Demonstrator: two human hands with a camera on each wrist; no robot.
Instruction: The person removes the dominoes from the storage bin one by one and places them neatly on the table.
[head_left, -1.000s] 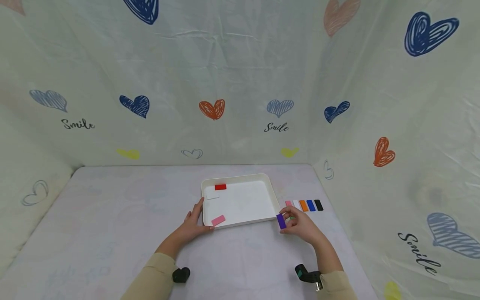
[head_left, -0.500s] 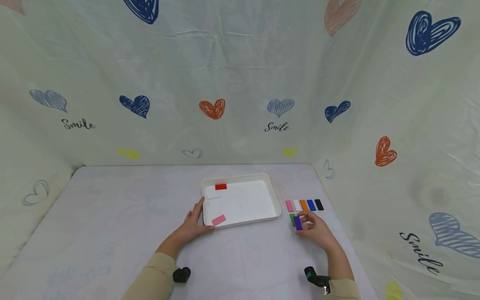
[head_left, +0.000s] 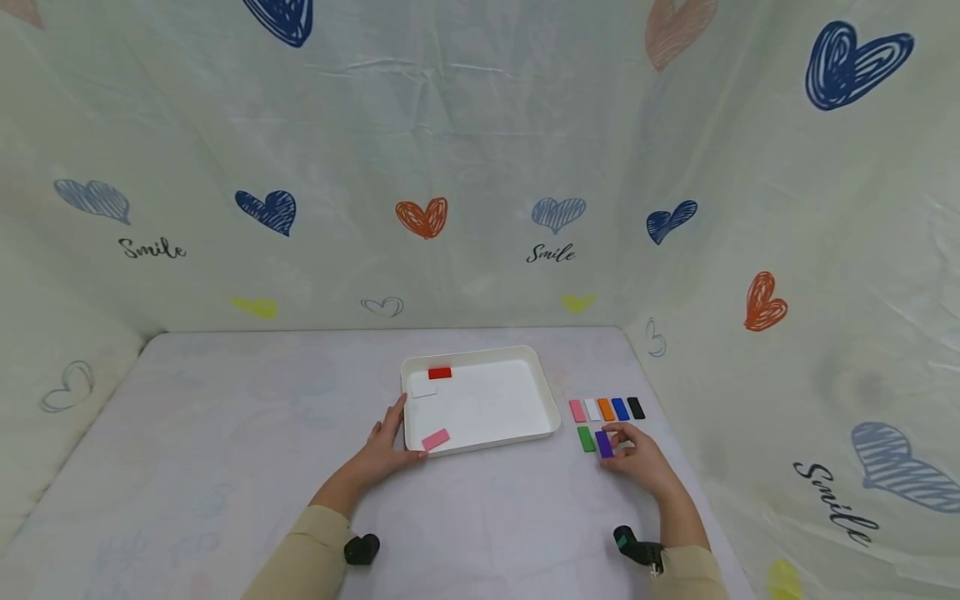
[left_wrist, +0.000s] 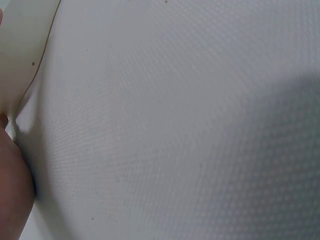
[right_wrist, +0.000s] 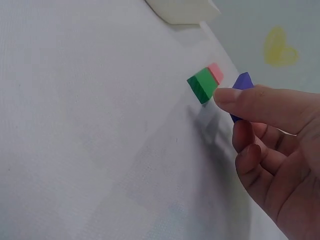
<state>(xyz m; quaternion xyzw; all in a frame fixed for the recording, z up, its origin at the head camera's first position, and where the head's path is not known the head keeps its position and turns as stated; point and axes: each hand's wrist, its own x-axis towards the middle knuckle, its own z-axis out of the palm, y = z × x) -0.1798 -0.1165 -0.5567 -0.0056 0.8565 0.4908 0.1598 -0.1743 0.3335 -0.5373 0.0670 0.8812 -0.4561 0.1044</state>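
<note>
1 purple block (head_left: 603, 444) clamped in my right grip (head_left: 636, 457), just beside green block (head_left: 586, 439) | left grip (head_left: 384, 457) spread, touching tray (head_left: 495, 443) corner | I judge: fingertips passing too close could nudge the 5-block row (head_left: 606, 409); a slack pinch could drop it

The white tray (head_left: 483, 404) at centre looks like smooth plastic. Lower right, the purple block (head_left: 603, 444) and green block (head_left: 586, 439) look matt. The table (left_wrist: 150, 110) has a finely dimpled surface; the sheet (head_left: 480, 150) at top is lightly creased.
</note>
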